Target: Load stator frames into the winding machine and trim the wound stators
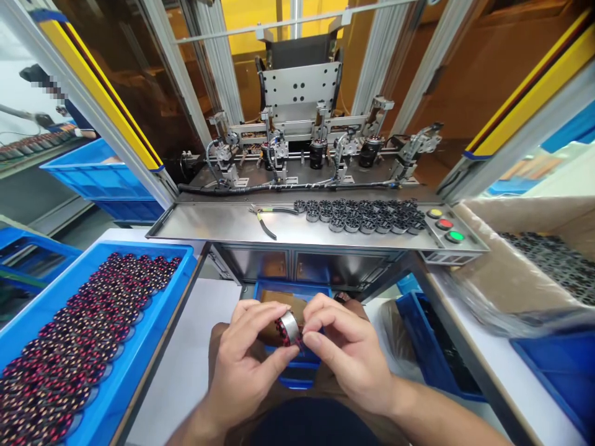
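Note:
My left hand is closed around a motor stator, gripping it between thumb and fingers above my lap. The stator is a short ring with a bare silver outer band and red and black windings showing on its left face. Close against its right side, my right hand has thumb and fingers pinched together. What lies between those right fingertips is too small to make out. Below both hands stands a blue crate with cardboard in it.
A blue tray of wound stators stands at left. On the steel ledge lie pliers and rows of black-and-silver stator cores, beside push buttons. Machine fixtures stand behind. A lined carton of parts is at right.

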`<act>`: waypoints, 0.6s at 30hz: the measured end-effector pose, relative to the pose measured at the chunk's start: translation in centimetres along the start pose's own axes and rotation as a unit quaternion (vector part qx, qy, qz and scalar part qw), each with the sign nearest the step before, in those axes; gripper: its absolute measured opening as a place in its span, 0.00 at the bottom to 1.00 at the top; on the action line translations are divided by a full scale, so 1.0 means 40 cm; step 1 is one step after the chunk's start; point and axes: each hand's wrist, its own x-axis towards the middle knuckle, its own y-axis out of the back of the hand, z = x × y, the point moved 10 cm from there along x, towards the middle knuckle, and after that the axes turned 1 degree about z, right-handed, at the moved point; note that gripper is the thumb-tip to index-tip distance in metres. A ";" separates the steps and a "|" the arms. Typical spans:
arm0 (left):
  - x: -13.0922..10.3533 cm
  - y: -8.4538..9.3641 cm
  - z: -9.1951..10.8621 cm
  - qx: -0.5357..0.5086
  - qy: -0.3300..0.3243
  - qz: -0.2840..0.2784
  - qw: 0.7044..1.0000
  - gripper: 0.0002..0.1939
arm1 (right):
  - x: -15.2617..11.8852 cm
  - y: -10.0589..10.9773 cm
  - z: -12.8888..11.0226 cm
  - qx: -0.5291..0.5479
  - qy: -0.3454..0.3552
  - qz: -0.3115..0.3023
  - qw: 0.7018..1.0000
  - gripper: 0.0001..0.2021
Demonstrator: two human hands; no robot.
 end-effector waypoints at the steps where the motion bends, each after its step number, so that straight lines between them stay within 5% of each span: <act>1: -0.001 0.001 -0.013 -0.026 0.026 0.003 0.999 0.24 | -0.002 0.002 0.008 0.012 -0.019 0.006 1.000 0.05; 5: -0.014 -0.022 -0.068 -0.222 0.140 0.006 0.965 0.22 | -0.012 0.008 0.027 0.042 -0.060 0.035 0.997 0.08; 8: -0.016 -0.035 -0.067 -0.280 0.145 0.009 0.949 0.23 | -0.023 0.008 0.038 0.043 -0.067 0.039 0.996 0.08; 13: -0.009 0.012 0.001 -0.095 0.003 0.039 0.995 0.25 | -0.043 0.054 0.067 -0.040 -0.075 0.050 0.995 0.07; 15: -0.011 0.022 0.037 0.014 -0.061 0.028 0.998 0.28 | -0.041 0.078 0.028 -0.130 -0.001 0.047 0.990 0.05; 18: -0.014 0.017 0.069 0.109 -0.115 -0.002 0.987 0.31 | -0.044 0.050 -0.074 -0.264 0.181 -0.017 0.947 0.21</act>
